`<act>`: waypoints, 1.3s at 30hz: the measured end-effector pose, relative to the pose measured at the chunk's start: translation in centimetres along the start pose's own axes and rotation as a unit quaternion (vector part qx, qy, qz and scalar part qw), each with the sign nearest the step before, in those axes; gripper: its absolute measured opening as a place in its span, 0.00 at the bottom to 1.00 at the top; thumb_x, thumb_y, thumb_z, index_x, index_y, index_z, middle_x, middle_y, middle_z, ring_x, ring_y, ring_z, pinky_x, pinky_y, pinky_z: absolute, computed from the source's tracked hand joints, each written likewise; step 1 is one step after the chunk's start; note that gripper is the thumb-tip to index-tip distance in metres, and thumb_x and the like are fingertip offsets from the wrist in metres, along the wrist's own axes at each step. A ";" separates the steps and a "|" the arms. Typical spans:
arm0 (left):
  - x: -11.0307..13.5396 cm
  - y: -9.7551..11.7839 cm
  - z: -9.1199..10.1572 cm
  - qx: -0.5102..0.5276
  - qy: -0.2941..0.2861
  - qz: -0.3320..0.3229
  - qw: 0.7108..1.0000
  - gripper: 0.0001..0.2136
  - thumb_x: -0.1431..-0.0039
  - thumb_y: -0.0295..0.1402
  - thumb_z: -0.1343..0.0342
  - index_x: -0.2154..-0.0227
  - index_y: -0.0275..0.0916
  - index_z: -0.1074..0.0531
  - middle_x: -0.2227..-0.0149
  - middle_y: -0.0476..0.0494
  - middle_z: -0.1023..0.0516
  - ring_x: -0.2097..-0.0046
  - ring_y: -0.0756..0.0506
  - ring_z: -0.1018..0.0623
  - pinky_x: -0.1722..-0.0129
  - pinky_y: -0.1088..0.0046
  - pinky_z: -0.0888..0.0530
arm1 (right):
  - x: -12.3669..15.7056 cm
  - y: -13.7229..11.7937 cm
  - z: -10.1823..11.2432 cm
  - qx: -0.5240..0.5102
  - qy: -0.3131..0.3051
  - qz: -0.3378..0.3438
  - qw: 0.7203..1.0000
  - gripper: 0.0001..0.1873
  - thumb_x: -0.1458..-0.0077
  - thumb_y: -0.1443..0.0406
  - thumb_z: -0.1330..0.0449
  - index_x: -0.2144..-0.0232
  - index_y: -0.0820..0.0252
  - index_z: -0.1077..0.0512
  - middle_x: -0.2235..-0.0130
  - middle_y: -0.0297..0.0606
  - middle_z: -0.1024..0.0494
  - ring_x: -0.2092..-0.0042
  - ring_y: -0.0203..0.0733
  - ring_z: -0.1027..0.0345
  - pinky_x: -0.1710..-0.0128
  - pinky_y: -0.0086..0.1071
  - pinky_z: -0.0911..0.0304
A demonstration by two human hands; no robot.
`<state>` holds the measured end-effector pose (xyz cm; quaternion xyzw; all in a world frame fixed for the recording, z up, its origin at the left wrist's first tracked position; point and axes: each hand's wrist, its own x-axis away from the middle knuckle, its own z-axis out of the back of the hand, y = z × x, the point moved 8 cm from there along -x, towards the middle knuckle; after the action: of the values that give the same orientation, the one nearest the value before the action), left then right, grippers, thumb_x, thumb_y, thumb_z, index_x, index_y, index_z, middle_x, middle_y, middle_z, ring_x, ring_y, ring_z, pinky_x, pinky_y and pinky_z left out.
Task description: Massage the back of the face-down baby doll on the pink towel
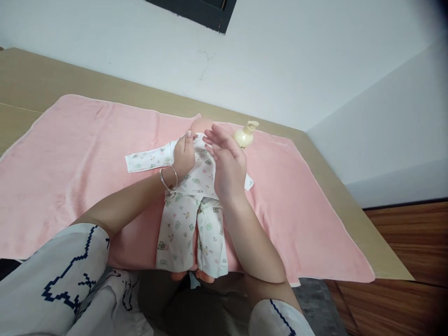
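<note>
Doll [197,182] lies beneath the left hand [184,155] and right hand [230,163]; bench [87,83] shows beyond a pink blanket [290,214] spreading wide either side of them. Right tilts up, fingers extended, empty; left curves loosely, nothing visible inside. Pump bottle [244,137] stands just past the right.

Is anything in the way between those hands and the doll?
Nothing that I can see. The left hand and right hand are over the doll, with no object visible between. The bottle stands beyond the right hand, off to the side.
</note>
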<state>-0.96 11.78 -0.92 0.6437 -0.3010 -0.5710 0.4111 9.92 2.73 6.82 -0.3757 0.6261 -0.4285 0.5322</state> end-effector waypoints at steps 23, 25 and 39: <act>0.7 0.3 0.2 -0.001 0.016 -0.028 0.999 0.25 0.31 0.56 0.62 0.55 0.41 0.29 0.55 0.40 0.20 0.50 0.43 0.22 0.47 0.61 0.26 | -1.9 7.2 -0.8 0.606 -0.117 -0.017 0.787 0.29 0.35 0.65 0.52 0.33 0.68 0.41 0.31 0.58 0.42 0.30 0.71 0.53 0.35 0.67 0.52; 0.6 0.0 0.2 -0.005 0.016 -0.018 1.000 0.25 0.31 0.56 0.61 0.56 0.41 0.29 0.54 0.38 0.20 0.50 0.42 0.22 0.47 0.61 0.26 | -1.4 6.9 -2.5 0.592 -0.176 0.042 0.786 0.28 0.38 0.70 0.52 0.36 0.64 0.35 0.32 0.50 0.39 0.29 0.67 0.53 0.32 0.63 0.55; 0.7 -0.2 -0.1 -0.054 -0.005 -0.026 0.998 0.12 0.32 0.39 0.54 0.54 0.41 0.30 0.51 0.39 0.22 0.48 0.42 0.23 0.45 0.61 0.27 | -2.2 7.2 -1.0 0.599 -0.119 0.046 0.791 0.27 0.35 0.67 0.54 0.36 0.71 0.38 0.33 0.58 0.38 0.31 0.63 0.48 0.33 0.59 0.50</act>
<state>-0.81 11.30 -1.38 0.6250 -0.2551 -0.6001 0.4291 9.20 7.44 0.95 -0.0005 0.1922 -0.6450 0.7396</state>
